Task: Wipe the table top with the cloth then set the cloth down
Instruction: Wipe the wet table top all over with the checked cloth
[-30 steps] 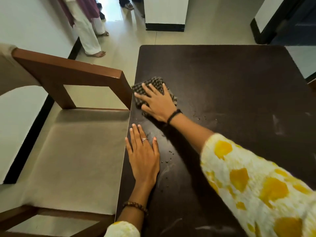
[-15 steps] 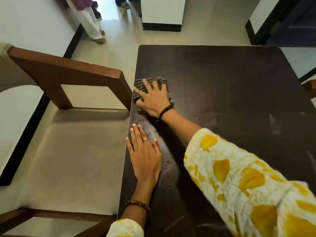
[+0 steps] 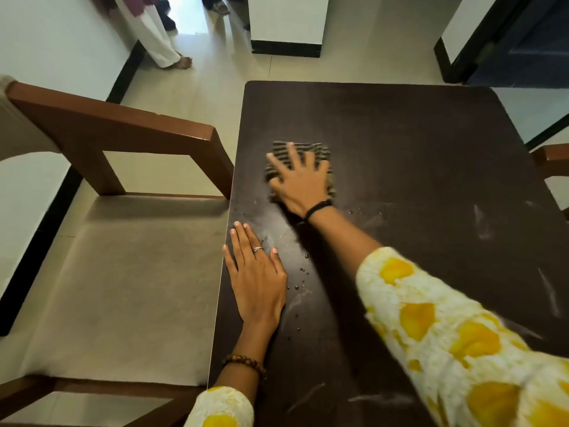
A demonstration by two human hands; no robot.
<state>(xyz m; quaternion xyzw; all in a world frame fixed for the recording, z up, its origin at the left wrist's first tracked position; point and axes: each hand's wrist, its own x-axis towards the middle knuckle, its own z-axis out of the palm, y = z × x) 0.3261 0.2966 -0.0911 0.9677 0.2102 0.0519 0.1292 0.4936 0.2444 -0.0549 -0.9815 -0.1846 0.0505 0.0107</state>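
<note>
A dark brown table top fills the right half of the view, with pale smears and small water drops on it. A grey checked cloth lies flat on it, a little in from the left edge. My right hand presses on the cloth with its fingers spread and straight, and it is blurred by motion. My left hand rests flat on the table beside the left edge, fingers straight, holding nothing.
A wooden armchair with a beige seat stands tight against the table's left edge. A second chair arm shows at the right edge. On the tiled floor beyond, a person's legs stand near a white pillar.
My right hand has slid the cloth to the right, away from the table's left edge. My left hand has stayed flat in place.
</note>
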